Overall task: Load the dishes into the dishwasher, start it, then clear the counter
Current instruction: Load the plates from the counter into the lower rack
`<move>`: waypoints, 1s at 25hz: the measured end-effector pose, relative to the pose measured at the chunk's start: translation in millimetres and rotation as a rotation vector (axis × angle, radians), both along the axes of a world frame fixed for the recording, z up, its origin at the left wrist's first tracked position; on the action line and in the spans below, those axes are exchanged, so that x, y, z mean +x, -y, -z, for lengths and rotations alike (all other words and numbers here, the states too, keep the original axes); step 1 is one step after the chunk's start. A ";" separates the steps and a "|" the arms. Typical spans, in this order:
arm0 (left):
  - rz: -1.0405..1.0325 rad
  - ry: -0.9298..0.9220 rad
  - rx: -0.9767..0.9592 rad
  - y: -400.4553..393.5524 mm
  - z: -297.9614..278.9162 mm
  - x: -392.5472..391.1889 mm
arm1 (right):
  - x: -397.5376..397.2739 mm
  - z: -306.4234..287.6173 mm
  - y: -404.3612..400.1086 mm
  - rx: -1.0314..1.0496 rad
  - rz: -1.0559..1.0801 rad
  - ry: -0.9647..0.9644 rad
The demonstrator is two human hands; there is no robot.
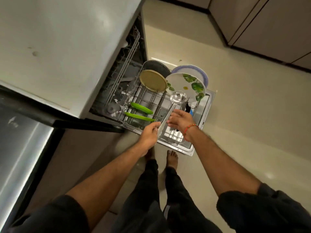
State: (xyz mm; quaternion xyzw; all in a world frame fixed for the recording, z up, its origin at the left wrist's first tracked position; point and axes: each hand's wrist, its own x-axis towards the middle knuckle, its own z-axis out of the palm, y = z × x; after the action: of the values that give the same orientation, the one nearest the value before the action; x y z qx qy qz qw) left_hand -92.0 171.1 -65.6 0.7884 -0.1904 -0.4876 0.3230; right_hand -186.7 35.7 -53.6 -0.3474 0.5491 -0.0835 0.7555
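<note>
Loading step in hand. Left hand [149, 134] grips the handle of the steel ladle [178, 97], whose bowl hangs over the lower rack [171, 139] at its 12 o'clock. Right hand [180, 119] hovers with fingers spread, empty. Likely next: lower the ladle into a free slot.

light: dim, warm overhead | glare: streak on floor [161, 59] beyond the dishwasher rack [170, 137] | blur: hands, soft | edges: wide-angle bending

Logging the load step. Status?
Left hand grips ladle handle. Right hand open beside it. Ladle over rack; plates already in. Nothing blocking.
</note>
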 end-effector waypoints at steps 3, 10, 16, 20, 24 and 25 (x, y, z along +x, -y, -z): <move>-0.010 -0.060 0.088 15.8 50.5 5.8 | 11.9 52.3 1.2 0.058 0.010 -0.072; 0.013 0.033 0.108 55.9 220.1 24.2 | 47.7 236.2 28.3 -0.036 0.079 -0.280; -0.068 0.003 0.137 95.3 347.7 42.2 | 75.0 373.3 64.3 -0.057 0.024 -0.374; -0.181 -0.005 0.179 111.3 393.2 55.7 | 103.4 418.9 69.4 -0.151 -0.075 -0.389; -0.071 0.042 0.245 119.0 424.1 54.3 | 105.2 418.9 69.8 -0.226 -0.286 -0.451; -0.024 0.103 0.292 120.7 427.9 52.2 | 102.9 418.3 66.9 -0.224 -0.320 -0.459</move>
State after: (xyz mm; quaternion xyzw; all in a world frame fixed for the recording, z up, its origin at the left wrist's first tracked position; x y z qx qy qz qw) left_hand -39.8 50.3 -493.5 0.8533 -0.1241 -0.4652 0.2005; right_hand -83.7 -31.2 -471.9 -0.5207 0.6311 0.0573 0.5721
